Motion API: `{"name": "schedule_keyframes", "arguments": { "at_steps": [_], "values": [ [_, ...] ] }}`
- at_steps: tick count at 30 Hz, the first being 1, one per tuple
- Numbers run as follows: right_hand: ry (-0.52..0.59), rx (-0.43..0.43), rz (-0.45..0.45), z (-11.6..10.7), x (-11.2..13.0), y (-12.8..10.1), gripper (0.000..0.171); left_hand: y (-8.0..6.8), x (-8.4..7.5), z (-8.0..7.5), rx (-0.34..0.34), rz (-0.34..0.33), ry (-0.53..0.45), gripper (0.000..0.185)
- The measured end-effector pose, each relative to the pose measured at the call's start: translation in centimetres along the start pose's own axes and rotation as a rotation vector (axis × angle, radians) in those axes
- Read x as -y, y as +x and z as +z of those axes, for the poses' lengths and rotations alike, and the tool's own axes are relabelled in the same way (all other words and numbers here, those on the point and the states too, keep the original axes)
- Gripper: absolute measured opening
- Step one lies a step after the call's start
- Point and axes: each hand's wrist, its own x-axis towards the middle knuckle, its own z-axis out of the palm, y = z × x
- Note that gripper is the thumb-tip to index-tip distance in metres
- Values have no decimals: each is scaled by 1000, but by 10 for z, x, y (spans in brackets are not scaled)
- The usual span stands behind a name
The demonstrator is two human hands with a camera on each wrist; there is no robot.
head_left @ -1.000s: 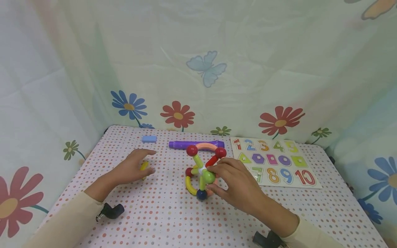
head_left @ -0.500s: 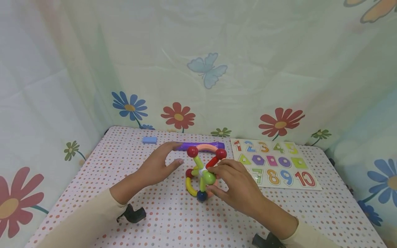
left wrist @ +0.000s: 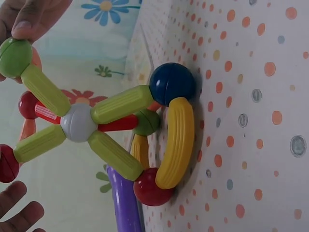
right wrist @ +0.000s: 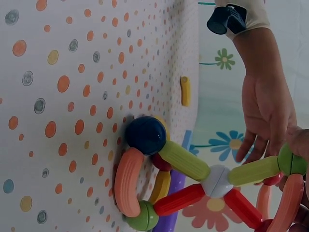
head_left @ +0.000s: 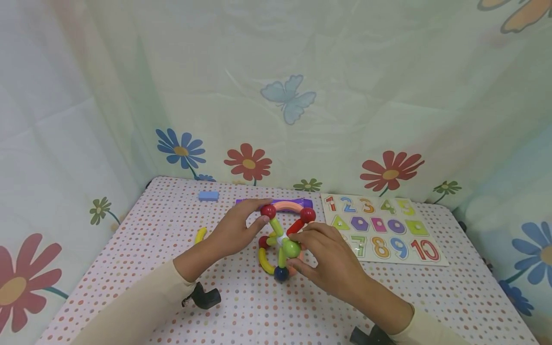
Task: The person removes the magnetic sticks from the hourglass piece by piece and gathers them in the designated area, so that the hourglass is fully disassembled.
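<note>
Toy: ball-and-rod structure (head_left: pixel 280 242) on dotted table (head_left: pixel 241 306), between both hands.
Right hand (head_left: pixel 329 261): pinches green ball (head_left: pixel 291 247); fingertips partly hidden.
Left hand (head_left: pixel 235 232): fingers around red ball (head_left: pixel 268 211); contact unclear.

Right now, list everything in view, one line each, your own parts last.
Magnetic rod-and-ball structure: one, multicoloured, table centre.
Loose curved rod: one, yellow, left of the structure.
Purple marker: one, behind the structure.
Blue block: one, far left of table.
Number puzzle board: one, multicoloured, right side.
Dotted tablecloth: one, white with coloured dots.
Flowered curtain: pale green, backdrop.
Left hand: fingers touching the structure's top red ball.
Right hand: fingers pinching the green ball.
</note>
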Motion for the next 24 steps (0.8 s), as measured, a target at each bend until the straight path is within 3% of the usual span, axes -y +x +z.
{"name": "schedule_keyframes", "arguments": {
  "at_steps": [11, 24],
  "values": [
    [3, -74, -50, 1, -6, -6, 57, -6, -1, -2, -18, -18, -17, 45],
    [-20, -56, 26, -5, -17, -16, 52, -17, -1, -8, -16, -55, 12, 47]
  ]
}}
